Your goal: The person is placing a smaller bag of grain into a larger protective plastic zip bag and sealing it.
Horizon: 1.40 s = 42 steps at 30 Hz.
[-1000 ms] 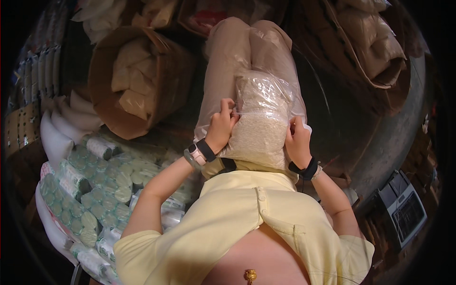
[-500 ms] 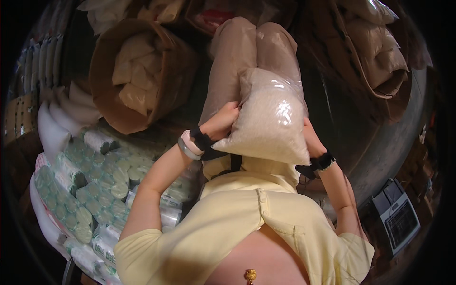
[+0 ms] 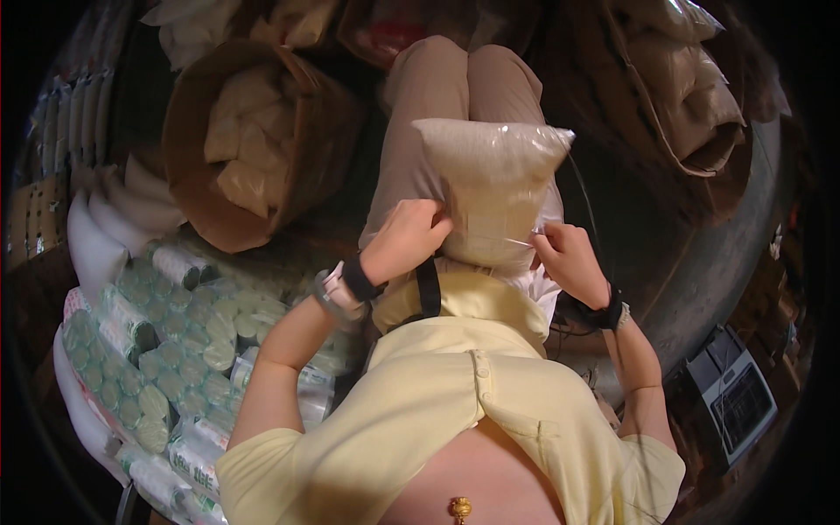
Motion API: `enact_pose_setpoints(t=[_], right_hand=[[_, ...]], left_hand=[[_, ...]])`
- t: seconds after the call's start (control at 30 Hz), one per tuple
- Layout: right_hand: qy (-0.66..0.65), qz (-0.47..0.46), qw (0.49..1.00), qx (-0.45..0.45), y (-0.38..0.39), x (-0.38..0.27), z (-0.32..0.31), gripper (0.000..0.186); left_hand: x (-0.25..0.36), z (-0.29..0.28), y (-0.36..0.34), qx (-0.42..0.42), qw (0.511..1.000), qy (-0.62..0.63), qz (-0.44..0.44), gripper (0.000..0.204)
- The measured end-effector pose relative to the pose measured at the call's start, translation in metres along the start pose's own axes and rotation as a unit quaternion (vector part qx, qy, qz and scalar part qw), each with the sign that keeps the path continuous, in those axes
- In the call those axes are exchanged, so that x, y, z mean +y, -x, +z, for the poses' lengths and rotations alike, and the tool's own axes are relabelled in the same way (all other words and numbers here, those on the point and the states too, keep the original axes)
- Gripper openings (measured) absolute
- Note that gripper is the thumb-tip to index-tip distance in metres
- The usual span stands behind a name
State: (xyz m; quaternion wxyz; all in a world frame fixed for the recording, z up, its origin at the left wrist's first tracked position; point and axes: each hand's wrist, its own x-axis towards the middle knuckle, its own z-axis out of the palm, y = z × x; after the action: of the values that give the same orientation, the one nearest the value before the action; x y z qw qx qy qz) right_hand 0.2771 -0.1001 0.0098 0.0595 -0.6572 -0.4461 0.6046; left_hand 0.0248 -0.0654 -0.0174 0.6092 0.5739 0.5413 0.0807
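Note:
A clear plastic bag (image 3: 490, 162) of pale granular contents rests on my thighs, its far edge raised and its body slightly blurred. My left hand (image 3: 407, 236) has its fingers curled closed at the bag's left side, near its lower part, with the fingertips partly hidden. My right hand (image 3: 564, 262) pinches the bag's plastic at the lower right, where a thin clear fold or strip runs across it.
An open carton (image 3: 192, 188) of filled bags stands left, another (image 3: 669, 114) upper right. Pale sacks (image 3: 96, 241) and wrapped bundles of green-tinted cylinders (image 3: 149, 367) lie lower left. A grey machine (image 3: 735, 402) sits at lower right, beside a curved grey surface (image 3: 717, 262).
The bag has flipped and moved on my lap, its far edge now lifted. Both hands have shifted to its near part, the left one lower and the right one turned inward.

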Motion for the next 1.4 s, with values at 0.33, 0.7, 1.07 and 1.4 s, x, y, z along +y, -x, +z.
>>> enact_pose_setpoints(t=[0.33, 0.7, 1.07, 1.4], right_hand=[[0.116, -0.187, 0.956, 0.195, -0.037, -0.003, -0.015, 0.016], [0.346, -0.294, 0.891, -0.024, -0.043, -0.001, -0.055, 0.018], [0.151, -0.346, 0.926, -0.021, -0.077, 0.019, -0.063, 0.016], [0.023, -0.310, 0.939, 0.149, -0.101, 0.037, -0.046, 0.001]], left_hand=[[-0.030, 0.000, -0.048, 0.103, 0.986, -0.004, 0.133, 0.015], [-0.038, -0.037, -0.059, -0.055, 0.898, -0.344, 0.268, 0.023], [-0.060, -0.032, -0.096, 0.027, 0.811, -0.372, 0.451, 0.022], [-0.025, -0.012, -0.100, 0.151, 0.943, -0.139, 0.260, 0.009]])
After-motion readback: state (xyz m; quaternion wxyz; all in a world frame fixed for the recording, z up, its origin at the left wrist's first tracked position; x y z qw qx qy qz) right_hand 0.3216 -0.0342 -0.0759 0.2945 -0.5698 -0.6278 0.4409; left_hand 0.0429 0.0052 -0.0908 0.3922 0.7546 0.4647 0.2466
